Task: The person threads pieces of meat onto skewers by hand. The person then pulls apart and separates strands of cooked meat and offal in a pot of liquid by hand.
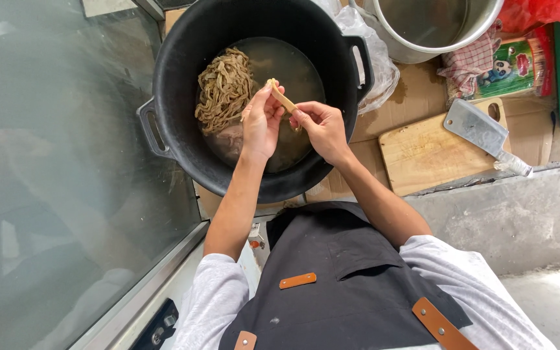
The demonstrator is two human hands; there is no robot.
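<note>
Strip of tan dough pinched at both ends — left hand and right hand gripping it | black tub directly beneath — drips land in its cloudy water | noodle heap left of the grip

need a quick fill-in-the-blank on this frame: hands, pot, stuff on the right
1. Both hands, left hand and right hand, hold one pale strip above the black ____.
2. The heap of brown strips lies in cloudy ____.
3. The cleaver rests on the wooden ____.
4. The person wears a dark ____ with tan leather tabs.

Missing words: pot; liquid; cutting board; apron
</note>
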